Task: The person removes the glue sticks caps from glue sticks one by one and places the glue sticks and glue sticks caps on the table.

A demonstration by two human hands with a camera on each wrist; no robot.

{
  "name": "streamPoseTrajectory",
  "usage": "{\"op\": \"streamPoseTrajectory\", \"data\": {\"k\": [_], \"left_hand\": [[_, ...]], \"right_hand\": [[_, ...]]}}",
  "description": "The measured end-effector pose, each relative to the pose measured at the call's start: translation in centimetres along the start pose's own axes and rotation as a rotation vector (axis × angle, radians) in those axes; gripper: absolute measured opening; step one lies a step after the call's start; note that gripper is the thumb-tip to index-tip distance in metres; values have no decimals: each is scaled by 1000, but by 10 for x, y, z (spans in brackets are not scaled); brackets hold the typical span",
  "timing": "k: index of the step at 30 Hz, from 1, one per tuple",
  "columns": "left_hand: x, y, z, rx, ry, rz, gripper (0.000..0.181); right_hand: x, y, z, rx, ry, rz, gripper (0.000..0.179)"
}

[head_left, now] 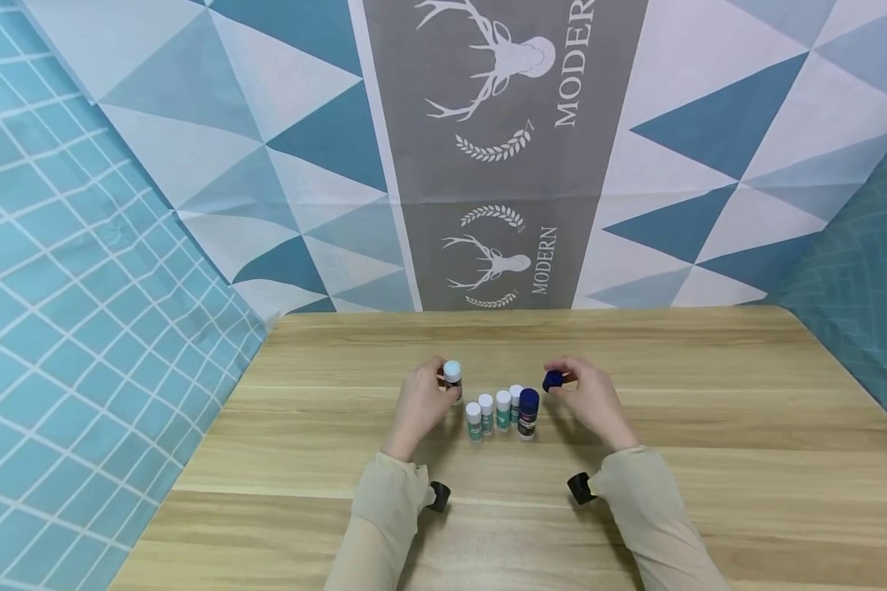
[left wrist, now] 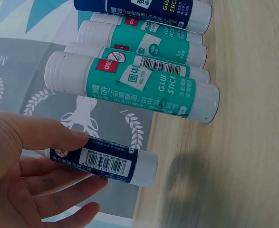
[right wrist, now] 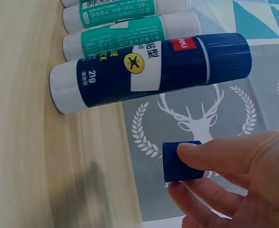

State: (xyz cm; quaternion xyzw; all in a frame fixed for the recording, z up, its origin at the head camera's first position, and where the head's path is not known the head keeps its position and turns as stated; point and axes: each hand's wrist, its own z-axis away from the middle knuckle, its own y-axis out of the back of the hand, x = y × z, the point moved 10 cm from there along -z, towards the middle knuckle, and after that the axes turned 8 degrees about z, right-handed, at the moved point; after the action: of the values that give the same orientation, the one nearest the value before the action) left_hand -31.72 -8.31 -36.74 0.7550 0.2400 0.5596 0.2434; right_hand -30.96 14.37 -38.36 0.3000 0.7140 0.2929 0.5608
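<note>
My left hand (head_left: 423, 404) pinches a small glue stick (left wrist: 106, 160) with a navy label, a barcode and a white base. It is upright, with a white top in the head view; in the left wrist view the thumb partly covers its upper end. Between thumb and fingers, my right hand (head_left: 590, 402) holds a short blue cap (right wrist: 179, 161). Between the hands stand several green glue sticks (left wrist: 139, 88) with white caps. At the right of that group is a larger navy glue stick (right wrist: 144, 71) with a ribbed blue cap, nearest my right hand.
The sticks stand on a wood-grain table (head_left: 510, 525). Behind its far edge hangs a patterned cloth (head_left: 503, 164) with deer heads and triangles. A blue checked cloth (head_left: 66, 312) borders the left side. Black wrist devices (head_left: 581, 488) sit near both sleeves.
</note>
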Motion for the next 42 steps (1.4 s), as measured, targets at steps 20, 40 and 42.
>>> {"op": "streamPoseTrajectory", "data": {"k": [20,40,42], "left_hand": [[-3,-2,0,-17,28,-13,24],[-7,-3,1,-25,41,-37,22],[-8,-3,1,-28,46,-35,22]], "right_hand": [[12,-9,-1,-52,-59,30,40],[25,-20,1,-125,-107,72,28],[27,-21,1,-130,-121,73,28]]}}
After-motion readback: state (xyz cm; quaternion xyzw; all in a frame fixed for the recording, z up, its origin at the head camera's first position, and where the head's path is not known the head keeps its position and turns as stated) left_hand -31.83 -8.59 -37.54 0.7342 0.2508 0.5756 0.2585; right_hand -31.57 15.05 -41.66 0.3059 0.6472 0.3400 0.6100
